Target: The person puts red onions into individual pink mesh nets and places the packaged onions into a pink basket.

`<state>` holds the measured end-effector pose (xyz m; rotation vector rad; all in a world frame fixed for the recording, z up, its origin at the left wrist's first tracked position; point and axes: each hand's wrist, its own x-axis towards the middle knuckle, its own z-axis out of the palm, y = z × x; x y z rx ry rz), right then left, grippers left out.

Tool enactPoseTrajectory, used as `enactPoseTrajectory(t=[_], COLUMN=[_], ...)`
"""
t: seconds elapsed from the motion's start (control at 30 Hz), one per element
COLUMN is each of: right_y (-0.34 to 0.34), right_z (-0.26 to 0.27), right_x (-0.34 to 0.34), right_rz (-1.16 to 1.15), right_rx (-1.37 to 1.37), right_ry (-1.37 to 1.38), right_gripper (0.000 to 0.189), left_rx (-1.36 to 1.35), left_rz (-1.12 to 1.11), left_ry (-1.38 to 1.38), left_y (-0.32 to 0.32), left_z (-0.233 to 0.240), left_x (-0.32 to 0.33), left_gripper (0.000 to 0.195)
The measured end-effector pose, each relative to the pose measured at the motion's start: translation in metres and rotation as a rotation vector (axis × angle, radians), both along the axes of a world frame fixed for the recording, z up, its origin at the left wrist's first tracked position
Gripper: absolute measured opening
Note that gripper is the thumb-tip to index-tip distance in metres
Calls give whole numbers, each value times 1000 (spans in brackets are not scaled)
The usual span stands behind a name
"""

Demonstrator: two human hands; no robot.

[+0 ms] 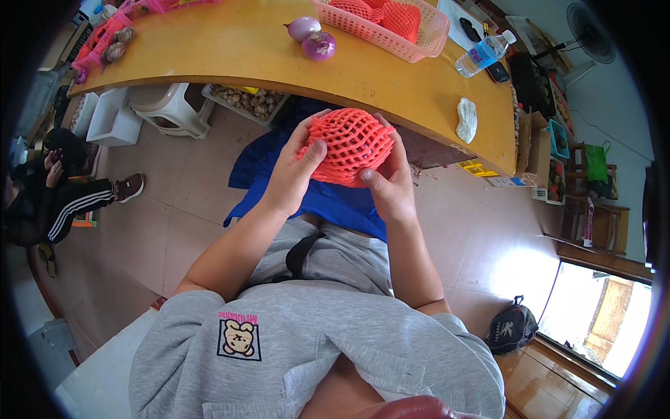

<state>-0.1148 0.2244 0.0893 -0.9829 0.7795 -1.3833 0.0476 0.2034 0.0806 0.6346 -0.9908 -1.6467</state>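
Both hands hold a rounded bundle in a red foam fruit net above my lap, close to the table's near edge. My left hand grips its left side, thumb on the netting. On the right side, my right hand has its thumb at the lower edge and its fingers behind. A little purple shows through the mesh; what lies inside is mostly hidden. Two purple onions touch each other on the wooden table. Beyond them, a pink plastic basket contains more red foam nets.
A water bottle lies at the table's right, with a crumpled whitish item nearer me. Pink baskets stand far left. Under the table are a white stool and a crate of garlic bulbs. Another person sits at left.
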Motion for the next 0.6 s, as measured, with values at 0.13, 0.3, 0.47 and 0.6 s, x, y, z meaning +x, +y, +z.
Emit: enactPoseTrajectory(t=[0.13, 0.3, 0.47, 0.6], right_y=[-1, -1, -3, -5], right_z=[0, -6, -20, -28], right_x=[-4, -4, -2, -4], right_rz=[40, 84, 91, 60], right_rx=[3, 66, 140, 213], right_ry=[66, 34, 24, 13], right_gripper=[92, 93, 83, 68], left_rx=[62, 73, 124, 146], left_rz=[50, 45, 17, 1], left_ry=[61, -4, -39, -74], left_y=[2, 1, 0, 0], left_z=[1, -1, -13, -17], left_x=[-1, 2, -3, -9], left_gripper=[57, 53, 51, 50])
